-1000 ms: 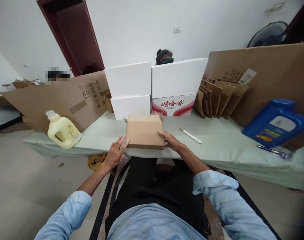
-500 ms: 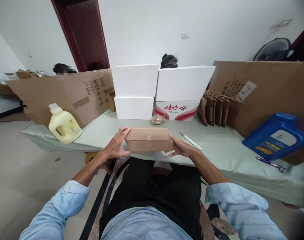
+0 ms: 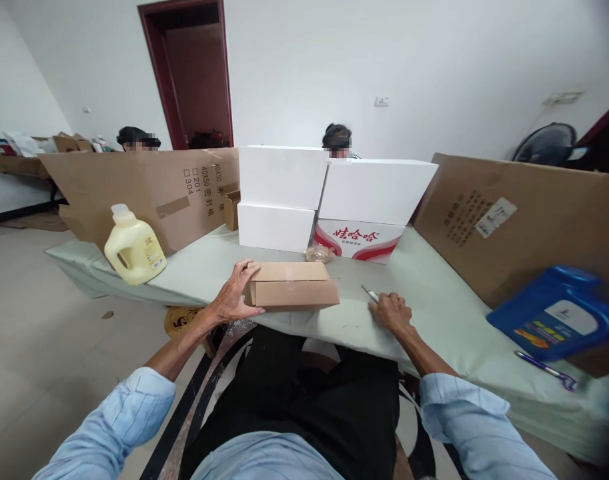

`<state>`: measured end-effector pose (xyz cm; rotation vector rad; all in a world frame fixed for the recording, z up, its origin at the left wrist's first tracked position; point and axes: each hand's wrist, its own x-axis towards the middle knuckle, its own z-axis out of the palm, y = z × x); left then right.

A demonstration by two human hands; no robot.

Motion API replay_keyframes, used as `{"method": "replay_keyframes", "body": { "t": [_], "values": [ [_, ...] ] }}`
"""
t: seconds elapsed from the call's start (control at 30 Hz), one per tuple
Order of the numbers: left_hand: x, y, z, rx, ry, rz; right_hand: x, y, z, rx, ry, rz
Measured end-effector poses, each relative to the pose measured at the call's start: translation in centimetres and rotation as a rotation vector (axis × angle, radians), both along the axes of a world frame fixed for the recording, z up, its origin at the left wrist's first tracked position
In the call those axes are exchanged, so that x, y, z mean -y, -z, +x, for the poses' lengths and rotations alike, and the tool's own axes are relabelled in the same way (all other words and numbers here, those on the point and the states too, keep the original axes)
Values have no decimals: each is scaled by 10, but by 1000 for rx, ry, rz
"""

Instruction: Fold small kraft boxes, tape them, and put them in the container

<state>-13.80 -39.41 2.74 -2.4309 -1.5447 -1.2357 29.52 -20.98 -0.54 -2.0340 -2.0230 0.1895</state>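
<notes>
A small closed brown cardboard box (image 3: 294,293) lies on the cloth-covered table in front of me, a strip of clear tape across its top seam. My left hand (image 3: 234,293) grips its left end, fingers on the top edge and thumb low at the front. To the right of the box, my right hand (image 3: 391,312) is closed over a slim white pen-shaped tool (image 3: 369,293) on the cloth. Only the tool's far end shows; the hand covers the rest.
White boxes (image 3: 281,177) are stacked at the back, with a tape roll (image 3: 319,253) before them. Large cardboard sheets (image 3: 524,227) stand at both sides. A yellow jug (image 3: 134,250) is at left, a blue bottle (image 3: 559,313) and purple-handled tool (image 3: 544,369) at right. Two people sit beyond.
My right hand has let go of the box's right end and moved right onto the white tool. My left hand still holds the box. Folded cardboard pieces beside the white boxes no longer show.
</notes>
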Motion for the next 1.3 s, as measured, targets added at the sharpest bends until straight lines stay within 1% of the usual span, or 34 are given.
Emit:
{"method": "replay_keyframes", "body": {
  "t": [0.1, 0.2, 0.3, 0.4, 0.47, 0.53, 0.63, 0.7, 0.73, 0.8, 0.83, 0.87, 0.9, 0.97, 1.07, 1.3],
  "values": [
    [2, 2, 0, 3, -7, -2, -2, 12, 10, 70, 3, -9],
    [3, 2, 1, 6, -8, -10, -1, 18, 12, 96, -17, 3],
    [4, 0, 1, 8, 3, -5, 0, 16, 11, 87, -31, 8],
    [6, -2, 0, 22, 5, 0, 3, 9, 9, 50, -27, 32],
    [7, -4, 0, 31, -1, 0, 5, 1, 5, 13, -26, 67],
    [8, -5, -1, 30, -5, -1, 8, -11, -1, -29, -52, 119],
    [7, -6, -2, 22, -7, -6, 19, -39, -20, -99, -158, 200],
    [7, -6, -2, 19, -12, -13, 34, -62, -37, -146, -312, 232],
    [7, -5, -2, 20, -15, -16, 44, -75, -46, -164, -426, 239],
    [8, -5, -2, 24, -22, -22, 65, -97, -65, -171, -728, 252],
    [8, -5, -2, 27, -22, -25, 76, -107, -75, -145, -830, 270],
    [10, -5, -1, 29, -21, -27, 85, -115, -83, -105, -903, 291],
    [11, -6, -1, 32, -16, -26, 93, -121, -91, -55, -944, 313],
    [13, -6, 0, 37, -8, -20, 102, -128, -104, 41, -983, 351],
    [14, -6, 1, 44, 3, 2, 102, -131, -114, 128, -1010, 384],
    [13, -7, 3, 38, 5, 14, 95, -135, -118, 173, -999, 381]
  ]
}}
